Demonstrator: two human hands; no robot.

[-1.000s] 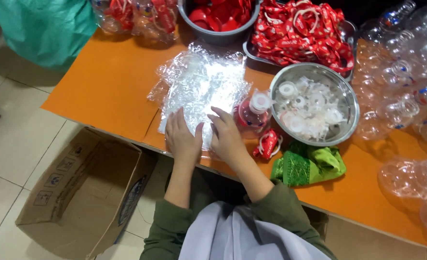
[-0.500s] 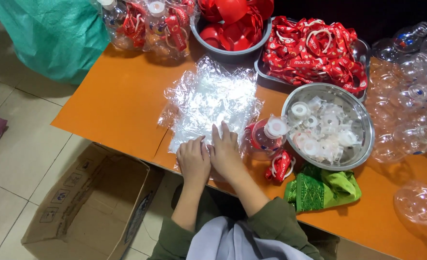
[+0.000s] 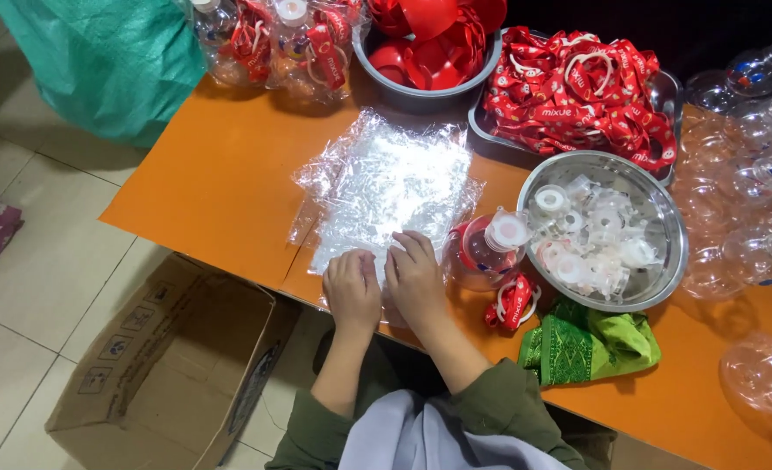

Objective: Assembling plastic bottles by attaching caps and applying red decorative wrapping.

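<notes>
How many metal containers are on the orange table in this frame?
3. A round steel bowl of clear plastic caps sits right of the hands; a steel tray of red lanyards lies behind it; a grey metal bowl of red plastic parts stands at the back. Others may lie outside the view.

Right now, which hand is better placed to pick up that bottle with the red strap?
Probably the right hand. It rests on the near edge of the clear plastic bags, right beside the bottle. The left hand lies farther away and would have to cross over the right.
</notes>
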